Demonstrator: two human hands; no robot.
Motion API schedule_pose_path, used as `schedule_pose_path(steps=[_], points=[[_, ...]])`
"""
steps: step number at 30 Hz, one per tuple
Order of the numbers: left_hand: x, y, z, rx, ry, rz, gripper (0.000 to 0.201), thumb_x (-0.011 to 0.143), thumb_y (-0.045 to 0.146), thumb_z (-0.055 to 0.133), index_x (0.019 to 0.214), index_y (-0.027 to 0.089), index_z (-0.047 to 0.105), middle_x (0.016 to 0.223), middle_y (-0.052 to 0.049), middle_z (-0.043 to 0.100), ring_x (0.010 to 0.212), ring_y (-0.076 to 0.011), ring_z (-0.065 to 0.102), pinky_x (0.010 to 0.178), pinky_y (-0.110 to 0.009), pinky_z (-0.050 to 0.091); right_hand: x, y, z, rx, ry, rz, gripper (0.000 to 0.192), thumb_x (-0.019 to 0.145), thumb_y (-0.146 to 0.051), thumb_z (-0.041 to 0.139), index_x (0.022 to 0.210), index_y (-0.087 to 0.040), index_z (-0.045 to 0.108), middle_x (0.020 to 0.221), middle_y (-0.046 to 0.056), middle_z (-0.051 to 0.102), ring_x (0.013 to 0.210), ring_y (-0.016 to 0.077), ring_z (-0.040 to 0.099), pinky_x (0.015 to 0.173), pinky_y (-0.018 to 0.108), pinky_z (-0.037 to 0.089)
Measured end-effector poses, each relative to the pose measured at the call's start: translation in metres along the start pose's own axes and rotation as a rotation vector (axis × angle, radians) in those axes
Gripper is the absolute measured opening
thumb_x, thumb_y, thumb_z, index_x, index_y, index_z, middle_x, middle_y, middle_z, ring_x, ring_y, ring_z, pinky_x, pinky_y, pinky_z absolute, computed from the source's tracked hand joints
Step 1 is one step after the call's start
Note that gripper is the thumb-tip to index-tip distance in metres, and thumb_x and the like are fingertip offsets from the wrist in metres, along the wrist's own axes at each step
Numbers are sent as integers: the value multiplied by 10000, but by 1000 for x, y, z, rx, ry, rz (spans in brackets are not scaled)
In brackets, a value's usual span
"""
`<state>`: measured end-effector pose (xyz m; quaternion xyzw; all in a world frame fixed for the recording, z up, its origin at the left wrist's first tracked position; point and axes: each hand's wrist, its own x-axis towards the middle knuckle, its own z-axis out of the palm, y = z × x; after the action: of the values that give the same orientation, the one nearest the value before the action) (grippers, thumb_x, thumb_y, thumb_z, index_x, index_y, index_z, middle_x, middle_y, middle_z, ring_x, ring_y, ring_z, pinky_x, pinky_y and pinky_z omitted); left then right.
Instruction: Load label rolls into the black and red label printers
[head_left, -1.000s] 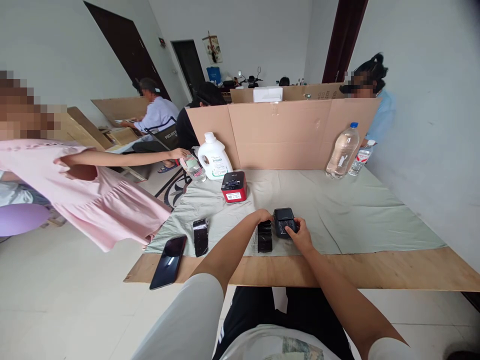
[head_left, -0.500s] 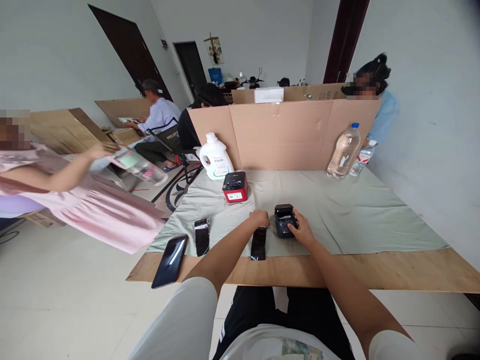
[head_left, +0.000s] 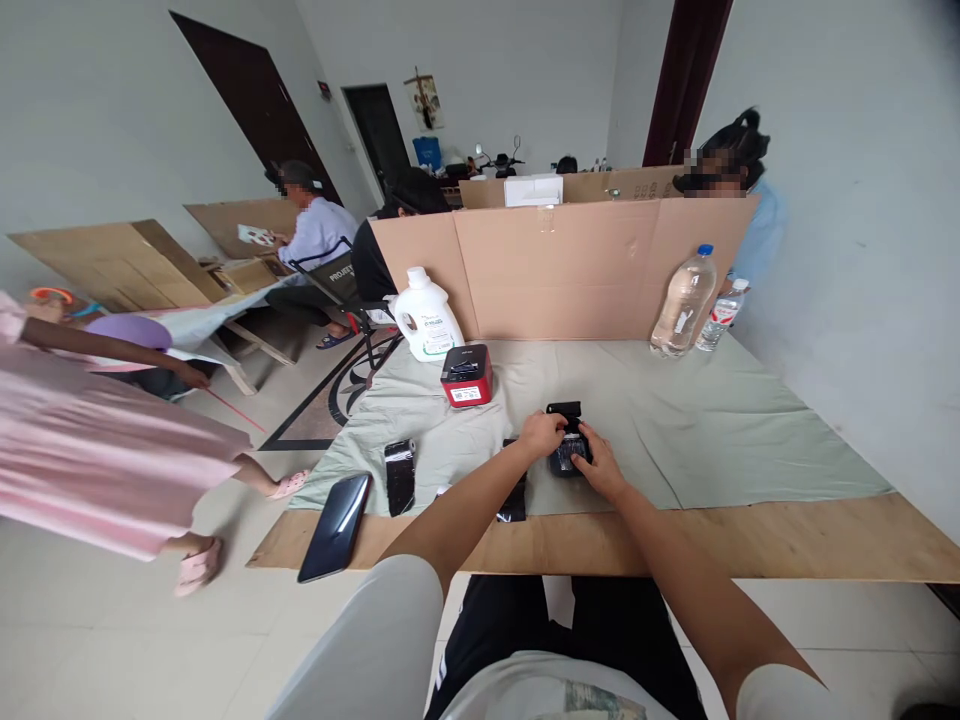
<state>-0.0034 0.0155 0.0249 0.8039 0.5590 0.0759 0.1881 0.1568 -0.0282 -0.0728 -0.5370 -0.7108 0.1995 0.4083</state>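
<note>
A small black device like a portable label printer (head_left: 564, 464) lies on the cloth in front of me, its lid (head_left: 564, 408) raised. My right hand (head_left: 602, 464) grips its right side, thumb on the front part. At the opening under the lid, my left hand (head_left: 543, 436) has its fingers pinched together; what they hold, if anything, is hidden. Below my left wrist lies a shiny black strip (head_left: 513, 503), partly covered by the forearm. Farther left is another black strip (head_left: 400, 480) with a small pale roll end at its top.
A dark phone or tablet (head_left: 335, 527) lies at the table's front left. Behind stand a red-and-black box-shaped device (head_left: 466, 376), a white jug (head_left: 430, 318), a large water bottle (head_left: 682, 305) and a smaller one (head_left: 721, 315). A cardboard screen (head_left: 555, 275) closes the back. Several people are nearby.
My left hand has moved right, from the black strip to the printer. The printer's lid now stands higher. A person in pink at the left has moved further left.
</note>
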Motion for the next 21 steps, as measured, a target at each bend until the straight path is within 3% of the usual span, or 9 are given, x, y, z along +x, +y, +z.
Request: schedule_pose_path(steps=[3, 6, 11, 15, 18, 21], points=[[10, 8, -1, 194, -141, 15, 280, 831, 312, 540, 1069, 252, 674, 1105, -80, 664, 1196, -299, 446, 1016, -413, 326, -6, -1, 2, 18, 24, -22, 598, 811, -449, 500, 1336, -169, 445, 1435, 124, 418, 1278, 290, 420, 1065, 506, 317], [22, 17, -3, 249, -216, -9, 246, 772, 276, 613, 998, 222, 691, 1086, -122, 659, 1178, -326, 450, 1008, -450, 307, -11, -4, 4, 20, 70, -35, 607, 841, -514, 462, 1331, -156, 444, 1431, 143, 417, 1280, 285, 420, 1059, 497, 329], [34, 23, -1, 274, -229, -62, 213, 674, 180, 692, 885, 157, 690, 1087, -176, 641, 1151, -360, 455, 1000, -492, 280, -14, -7, 8, -33, 108, -81, 643, 814, -549, 501, 1341, -191, 421, 1427, 135, 421, 1263, 296, 440, 1038, 517, 354], [31, 23, 1, 257, -195, -78, 247, 639, 150, 706, 883, 122, 672, 1103, -207, 622, 1148, -378, 450, 979, -492, 301, -13, -6, 10, -71, 105, -83, 779, 738, -555, 597, 1381, -187, 357, 1428, 139, 415, 1279, 320, 419, 1045, 532, 347], [25, 20, -3, 200, -177, -62, 242, 672, 221, 700, 901, 157, 656, 1059, -160, 647, 1141, -354, 469, 976, -466, 328, -13, -7, 11, -68, 106, -31, 876, 684, -556, 649, 1402, -174, 322, 1412, 150, 431, 1255, 335, 440, 1033, 543, 358], [18, 6, -17, 78, -148, -12, 309, 727, 293, 660, 1020, 211, 606, 1067, -66, 655, 1071, -253, 536, 945, -361, 392, -12, -9, 10, -62, 107, -42, 870, 673, -533, 662, 1396, -181, 330, 1417, 145, 426, 1269, 329, 433, 1047, 544, 339]])
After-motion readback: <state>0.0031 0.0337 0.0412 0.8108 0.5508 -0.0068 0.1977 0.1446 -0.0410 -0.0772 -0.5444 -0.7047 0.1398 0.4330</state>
